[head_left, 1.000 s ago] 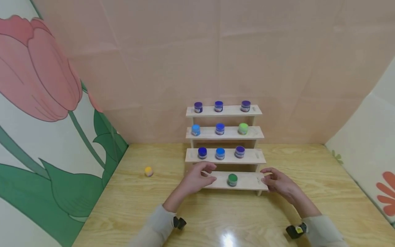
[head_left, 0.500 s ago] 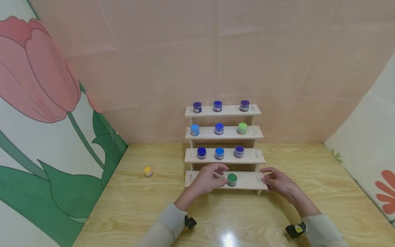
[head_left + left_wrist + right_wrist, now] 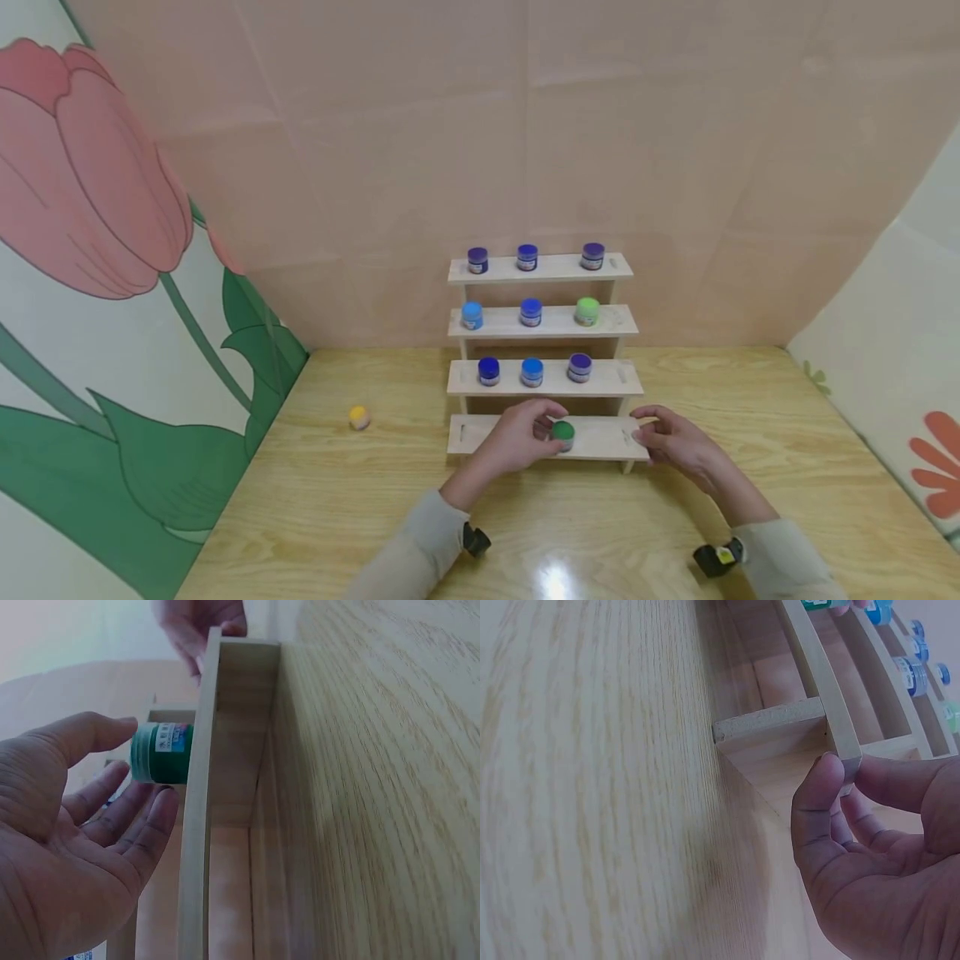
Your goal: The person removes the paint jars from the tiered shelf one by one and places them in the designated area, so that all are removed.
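Observation:
A paint jar with a green lid [image 3: 562, 432] stands on the lowest step of a pale wooden tiered display rack [image 3: 480, 446]. My left hand [image 3: 521, 435] is at the jar's left side, thumb in front and fingers behind. In the left wrist view, the thumb tip is at the edge of the green jar [image 3: 166, 754] and the fingers are loosely bent, without a plain grip. My right hand [image 3: 675, 442] holds the right end of the lowest step. In the right wrist view, thumb and index finger pinch the board's end [image 3: 847, 761].
The upper steps carry several paint jars, among them a light green one [image 3: 587, 312], a light blue one [image 3: 472, 315] and a purple one [image 3: 579, 367]. A yellow-topped jar [image 3: 359, 418] is on the wooden table [image 3: 337, 500], left of the rack. A pinkish backdrop [image 3: 375, 167] hangs behind.
My left hand has moved right along the lowest step until its thumb and fingers came either side of the green-lidded jar. The right hand has stayed at the rack's end.

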### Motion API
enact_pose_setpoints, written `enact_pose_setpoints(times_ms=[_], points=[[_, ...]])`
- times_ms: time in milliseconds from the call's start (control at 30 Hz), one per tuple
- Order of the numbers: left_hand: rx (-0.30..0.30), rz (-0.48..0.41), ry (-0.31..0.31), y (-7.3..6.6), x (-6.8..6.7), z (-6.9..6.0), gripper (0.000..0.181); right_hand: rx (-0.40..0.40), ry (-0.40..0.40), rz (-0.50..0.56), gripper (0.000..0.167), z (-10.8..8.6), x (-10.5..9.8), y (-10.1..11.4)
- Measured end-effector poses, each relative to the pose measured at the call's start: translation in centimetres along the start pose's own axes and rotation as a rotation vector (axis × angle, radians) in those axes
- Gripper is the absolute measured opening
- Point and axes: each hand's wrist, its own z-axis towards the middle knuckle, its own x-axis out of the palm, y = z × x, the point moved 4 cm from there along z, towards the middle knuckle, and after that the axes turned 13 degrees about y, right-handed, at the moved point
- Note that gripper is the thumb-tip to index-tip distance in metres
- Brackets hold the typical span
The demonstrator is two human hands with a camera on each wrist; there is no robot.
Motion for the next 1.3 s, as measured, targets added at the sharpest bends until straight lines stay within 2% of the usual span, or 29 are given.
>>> enact_pose_setpoints(times_ms=[433, 667, 900, 1133, 1300], points=[[-0.084, 0.036, 0.023, 0.5, 0.6, 0.7, 0.036, -0.013, 0.004, 0.013, 0.045, 0.3, 0.1, -0.1], [-0.076, 0.057, 0.009, 0.2, 0.3, 0.4, 0.034, -0.027, 0.013, 0.008, 0.044, 0.5, 0.2, 0.0], [-0.036, 0.038, 0.02, -0.4, -1.1, -1.3, 0.037, -0.016, 0.004, -0.002, 0.045, 0.3, 0.0, 0.0], [-0.014, -0.036, 0.013, 0.4, -3.0, -3.7, 0.035, -0.013, 0.007, 0.0, 0.046, 0.2, -0.1, -0.1], [-0.01, -0.049, 0.0, 0.8, -4.7, -5.7, 0.033, -0.024, 0.011, 0.001, 0.046, 0.3, -0.1, -0.2]])
